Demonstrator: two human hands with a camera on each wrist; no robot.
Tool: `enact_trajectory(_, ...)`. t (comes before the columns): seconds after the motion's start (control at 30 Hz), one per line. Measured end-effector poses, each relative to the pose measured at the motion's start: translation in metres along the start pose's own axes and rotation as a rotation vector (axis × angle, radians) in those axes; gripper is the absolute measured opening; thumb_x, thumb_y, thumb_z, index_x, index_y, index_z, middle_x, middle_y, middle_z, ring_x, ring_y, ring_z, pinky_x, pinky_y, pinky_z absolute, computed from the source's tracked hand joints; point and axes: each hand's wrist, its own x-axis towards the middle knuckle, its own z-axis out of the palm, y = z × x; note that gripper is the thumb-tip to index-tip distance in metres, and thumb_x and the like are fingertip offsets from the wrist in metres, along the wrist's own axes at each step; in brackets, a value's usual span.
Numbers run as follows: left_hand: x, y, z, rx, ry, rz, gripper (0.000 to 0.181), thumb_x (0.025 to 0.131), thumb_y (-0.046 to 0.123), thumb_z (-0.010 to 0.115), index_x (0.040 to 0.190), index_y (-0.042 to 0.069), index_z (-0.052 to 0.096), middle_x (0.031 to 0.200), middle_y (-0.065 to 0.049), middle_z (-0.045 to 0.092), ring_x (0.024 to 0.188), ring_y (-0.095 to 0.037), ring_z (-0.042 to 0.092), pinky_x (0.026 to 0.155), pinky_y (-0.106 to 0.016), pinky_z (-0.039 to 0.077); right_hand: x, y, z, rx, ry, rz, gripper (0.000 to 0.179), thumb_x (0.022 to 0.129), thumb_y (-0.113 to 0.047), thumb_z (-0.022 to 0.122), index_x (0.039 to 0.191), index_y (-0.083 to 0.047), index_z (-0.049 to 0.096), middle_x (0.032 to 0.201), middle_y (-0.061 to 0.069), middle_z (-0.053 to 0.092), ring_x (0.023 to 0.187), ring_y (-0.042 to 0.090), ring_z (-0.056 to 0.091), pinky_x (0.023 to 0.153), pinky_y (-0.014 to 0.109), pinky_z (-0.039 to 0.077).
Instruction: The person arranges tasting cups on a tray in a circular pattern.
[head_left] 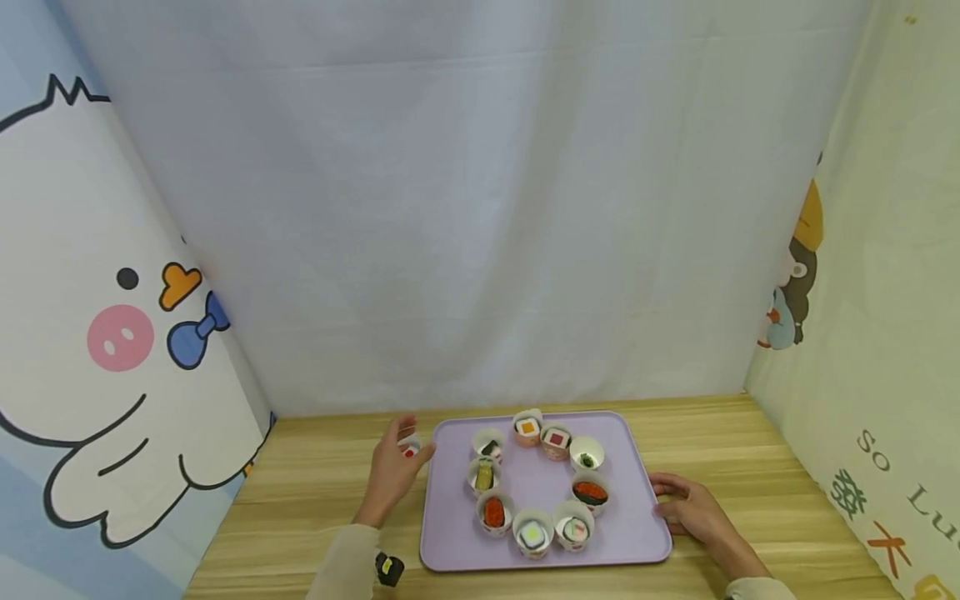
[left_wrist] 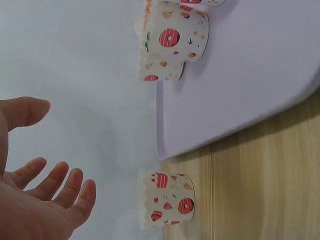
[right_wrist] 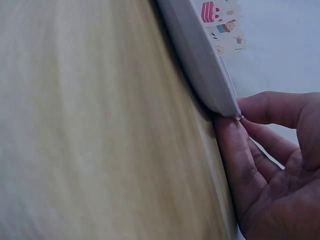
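Note:
My left hand is raised with its fingers spread and nothing between them. Close to it, left of the tray, stands a paper cup printed with red cakes and donuts; something red and white shows inside it in the head view. At the other side, my right hand pinches the edge of the lilac tray, with fingers above and below the rim in the right wrist view. On the tray, several paper cups stand in a ring, each with a sushi-like piece, such as the red-topped one nearest the right hand.
A small black and yellow object lies beside the left sleeve. Behind the wooden table hangs a white curtain. Printed cloths stand at both sides, a cartoon chick on the left one.

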Motion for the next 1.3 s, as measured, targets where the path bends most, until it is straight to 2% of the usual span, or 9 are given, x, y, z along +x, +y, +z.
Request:
enact_trajectory(0.23, 0.0, -0.011, -0.011, -0.01, 0.037, -0.015, 0.059, 0.083, 0.006, 0.074, 0.135, -0.003, 0.048, 0.136, -0.023, 0.055, 0.129, -0.04, 0.05, 0.105, -0.053, 0.043, 0.001, 0.002, -0.001, -0.001, -0.001, -0.005, 0.061, 0.078, 0.005, 0.067, 0.136, 0.008, 0.05, 0.113, 0.013, 0.062, 0.085, 0.015, 0.064, 0.068, 0.035, 0.059)
enact_trajectory(0.47, 0.002, -0.026, -0.017, -0.001, 0.036, -0.083, 0.063, 0.085, 0.009, 0.073, 0.139, -0.002, 0.043, 0.143, -0.026, 0.046, 0.132, -0.042, 0.043, 0.11, -0.055, 0.036, 0.001, 0.002, -0.002, -0.001, 0.002, -0.001, 0.061, 0.077, 0.005, 0.068, 0.135, 0.007, 0.051, 0.113, 0.012, 0.063, 0.084, 0.015, 0.064, 0.067, 0.035, 0.059)
enact_trajectory(0.8, 0.011, -0.049, -0.012, -0.016, 0.025, -0.159, 0.076, 0.083, 0.005, 0.075, 0.147, -0.003, 0.033, 0.15, -0.026, 0.037, 0.136, -0.044, 0.037, 0.113, -0.056, 0.033, 0.001, 0.003, -0.002, 0.008, -0.005, 0.001, 0.06, 0.077, 0.006, 0.068, 0.135, 0.008, 0.051, 0.112, 0.012, 0.063, 0.084, 0.016, 0.064, 0.068, 0.036, 0.059)
enact_trajectory(0.97, 0.016, -0.058, -0.009, -0.012, 0.015, -0.167, 0.083, 0.08, 0.005, 0.077, 0.148, -0.004, 0.03, 0.149, -0.029, 0.036, 0.135, -0.046, 0.039, 0.11, -0.058, 0.036, 0.003, 0.003, -0.002, 0.004, -0.014, -0.007, 0.06, 0.078, 0.005, 0.067, 0.136, 0.009, 0.05, 0.114, 0.013, 0.062, 0.085, 0.016, 0.065, 0.068, 0.036, 0.059)
enact_trajectory(1.13, 0.02, -0.069, -0.005, 0.02, -0.003, -0.17, 0.085, 0.08, 0.007, 0.078, 0.148, -0.006, 0.028, 0.145, -0.03, 0.04, 0.132, -0.046, 0.043, 0.109, -0.057, 0.037, 0.003, 0.003, -0.001, 0.002, -0.011, -0.006, 0.06, 0.078, 0.006, 0.067, 0.135, 0.009, 0.05, 0.113, 0.012, 0.063, 0.085, 0.016, 0.064, 0.068, 0.036, 0.059)
enact_trajectory(1.3, 0.02, -0.073, -0.002, 0.038, 0.006, -0.162, 0.078, 0.081, 0.007, 0.077, 0.144, -0.009, 0.034, 0.138, -0.032, 0.047, 0.126, -0.044, 0.049, 0.106, -0.054, 0.041, 0.002, 0.002, -0.001, 0.006, -0.007, -0.002, 0.06, 0.077, 0.006, 0.067, 0.135, 0.008, 0.051, 0.113, 0.013, 0.062, 0.086, 0.017, 0.064, 0.068, 0.036, 0.059)
